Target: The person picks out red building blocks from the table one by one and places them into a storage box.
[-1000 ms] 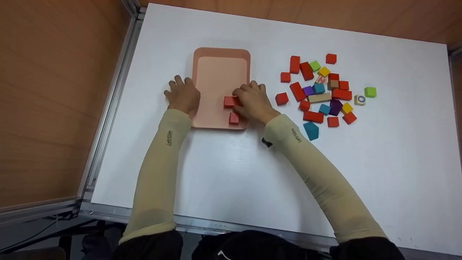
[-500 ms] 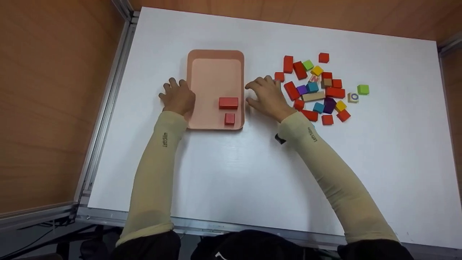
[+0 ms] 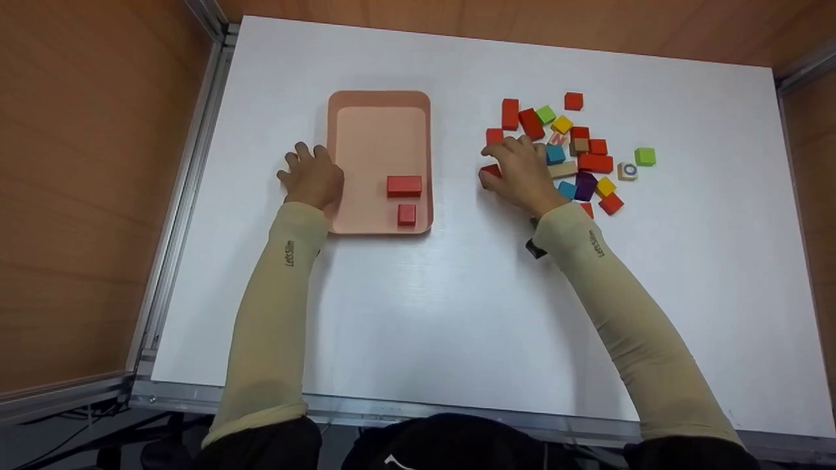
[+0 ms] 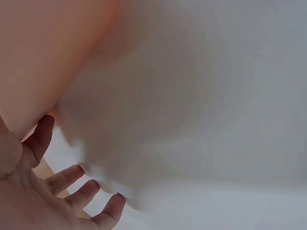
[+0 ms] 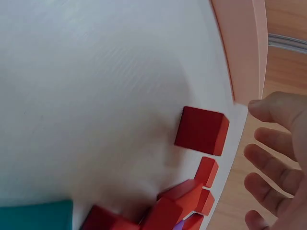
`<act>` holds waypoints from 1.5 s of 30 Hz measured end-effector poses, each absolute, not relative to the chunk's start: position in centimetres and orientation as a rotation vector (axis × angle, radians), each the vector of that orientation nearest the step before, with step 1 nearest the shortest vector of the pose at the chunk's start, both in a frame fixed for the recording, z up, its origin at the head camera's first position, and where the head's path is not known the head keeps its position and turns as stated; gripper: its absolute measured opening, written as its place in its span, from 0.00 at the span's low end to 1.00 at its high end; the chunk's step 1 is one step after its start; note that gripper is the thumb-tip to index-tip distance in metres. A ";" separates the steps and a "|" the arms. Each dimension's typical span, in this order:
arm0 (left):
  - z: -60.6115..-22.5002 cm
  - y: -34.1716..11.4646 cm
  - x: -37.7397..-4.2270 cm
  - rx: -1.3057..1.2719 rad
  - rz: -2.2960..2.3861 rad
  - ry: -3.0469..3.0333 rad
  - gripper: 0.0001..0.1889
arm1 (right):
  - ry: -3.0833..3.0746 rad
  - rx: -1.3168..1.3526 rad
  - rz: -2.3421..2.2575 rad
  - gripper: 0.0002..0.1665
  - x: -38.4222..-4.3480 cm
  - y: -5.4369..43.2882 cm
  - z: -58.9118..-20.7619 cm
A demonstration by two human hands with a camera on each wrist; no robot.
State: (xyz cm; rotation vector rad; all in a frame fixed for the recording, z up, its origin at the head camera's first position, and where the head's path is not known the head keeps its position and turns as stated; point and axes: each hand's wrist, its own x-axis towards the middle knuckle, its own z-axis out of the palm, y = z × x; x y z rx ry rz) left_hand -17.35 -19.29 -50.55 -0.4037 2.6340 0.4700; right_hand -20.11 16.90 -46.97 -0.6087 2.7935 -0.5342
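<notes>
My left hand (image 3: 313, 179) rests at the left side of a pink tray (image 3: 379, 140), fingers loosely spread. In the left wrist view its thumb (image 4: 42, 139) touches or nearly touches the tray wall. A long red block (image 3: 403, 186) and a small red block (image 3: 406, 215) lie in the tray's lower right part. Over the left edge of the block pile hovers my right hand (image 3: 522, 175), its thumb and fingers around a red cube (image 3: 490, 172). The right wrist view shows these fingers (image 5: 273, 163) spread and apart from the cube.
Several red, yellow, blue, purple (image 3: 586, 187) and plain wooden blocks lie close together on the white table (image 3: 418, 313). A green cube (image 3: 645, 156) and a lettered cube (image 3: 627, 172) sit at the pile's right. A wooden panel (image 3: 85, 196) borders the left.
My right hand has left the long red block in the tray and moved right to the red cube by the pile. The left hand stays at the tray; the head view has shifted slightly.
</notes>
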 end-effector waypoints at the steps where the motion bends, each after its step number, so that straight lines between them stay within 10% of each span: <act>1: -50.5 -19.3 -17.3 -0.401 0.468 2.635 0.30 | 2.792 -0.598 -0.522 0.28 -20.1 17.0 -47.0; 45: -50.5 -19.1 -16.9 -0.401 0.461 2.701 0.28 | 2.822 -0.793 -0.467 0.30 -21.7 9.2 -44.5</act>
